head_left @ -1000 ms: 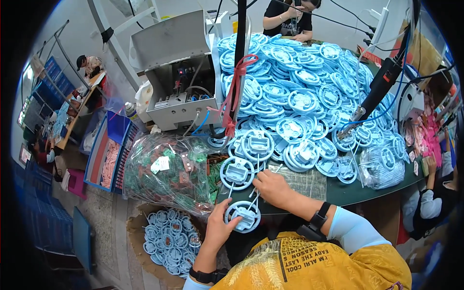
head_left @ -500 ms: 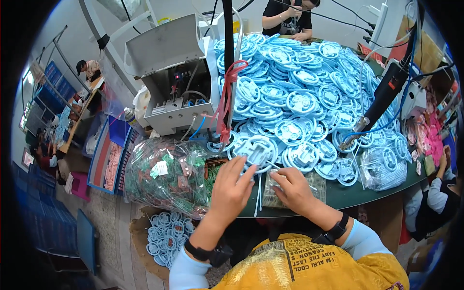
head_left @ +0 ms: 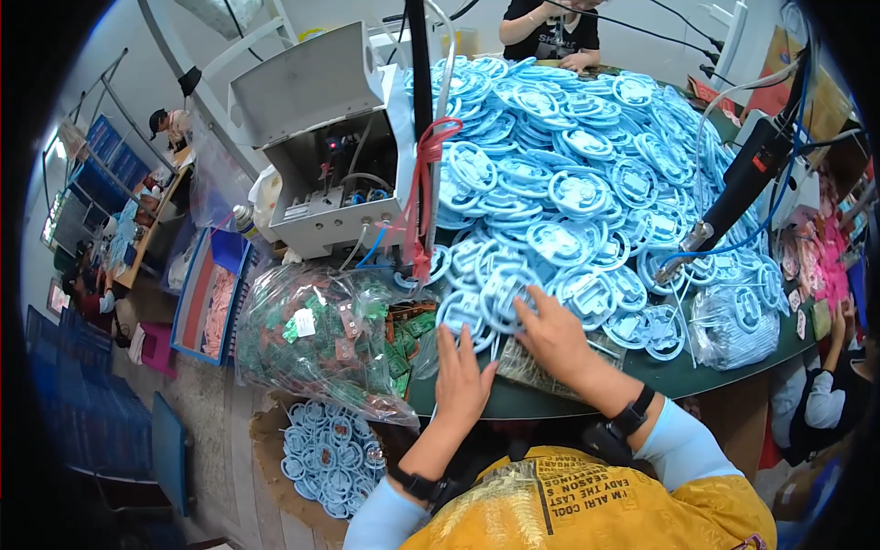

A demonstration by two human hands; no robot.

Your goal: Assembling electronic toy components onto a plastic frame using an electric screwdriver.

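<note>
Left hand (head_left: 461,385) flat, fingers spread, grasping nothing, at edge of heaped blue plastic rings (head_left: 568,192). Right hand (head_left: 553,337) open on pile's near rings. Uncountable heap; one bag of green circuit boards (head_left: 321,344) left, grey control box (head_left: 325,156) behind.

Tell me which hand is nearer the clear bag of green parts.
Left. The left hand lies just right of the clear bag of green parts; the right hand is farther right, on the blue rings.

Rings (head_left: 559,243) under the right hand (head_left: 553,337): light blue moulded plastic, smooth, slight sheen. Left of the left hand (head_left: 461,385), a bag (head_left: 321,344) of clear crinkled glossy film. Beneath both hands the table (head_left: 715,380) is dark green, matt; box (head_left: 321,156) beyond is grey painted metal.
</note>
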